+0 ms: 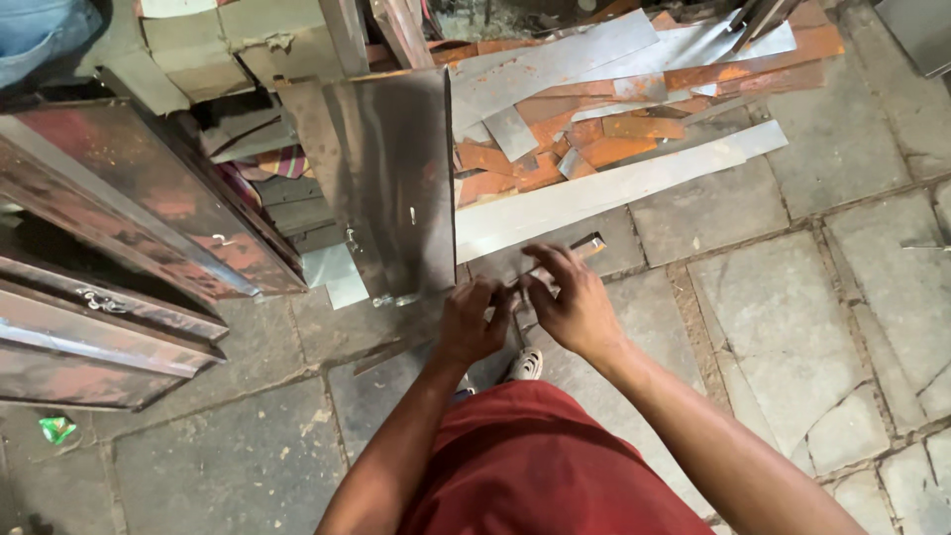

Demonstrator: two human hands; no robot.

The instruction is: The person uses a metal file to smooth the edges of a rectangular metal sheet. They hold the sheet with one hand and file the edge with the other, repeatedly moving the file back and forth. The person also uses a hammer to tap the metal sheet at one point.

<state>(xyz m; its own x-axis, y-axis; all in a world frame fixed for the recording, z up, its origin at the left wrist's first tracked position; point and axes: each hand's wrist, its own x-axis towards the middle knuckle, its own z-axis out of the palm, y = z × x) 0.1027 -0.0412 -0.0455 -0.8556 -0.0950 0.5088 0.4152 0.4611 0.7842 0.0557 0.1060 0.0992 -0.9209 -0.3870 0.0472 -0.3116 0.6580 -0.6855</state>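
Note:
My left hand and my right hand meet in front of me over the stone floor. Both pinch a thin, narrow metal strip that pokes out past my right fingers toward the upper right. Just left of the hands an upright shiny sheet-metal panel stands on the floor, its lower edge close to my left hand. My red-clad knee fills the bottom middle, and a shoe shows under the hands.
Rusty metal boxes with latches are stacked at the left. A heap of rusted and grey sheet offcuts lies at the top, with a long pale strip across it. The floor is cracked stone slabs. A green scrap lies bottom left.

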